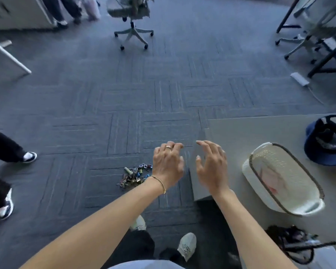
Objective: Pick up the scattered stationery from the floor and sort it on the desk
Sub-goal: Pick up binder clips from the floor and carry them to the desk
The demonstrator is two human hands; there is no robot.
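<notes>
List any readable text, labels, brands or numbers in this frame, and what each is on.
No readable text anywhere.
Blue cap: any marking too blurred to read.
White basket: pinkish content inside, no legible print.
Stationery pile on the floor: pieces too small to read.
Shoes: no legible logo.

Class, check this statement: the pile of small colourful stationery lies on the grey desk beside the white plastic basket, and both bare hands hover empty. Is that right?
One detail is wrong. The head view shows the pile of small colourful stationery on the dark carpet floor, left of the grey desk. The white plastic basket is on the desk, and the left hand and right hand hover empty.
</notes>
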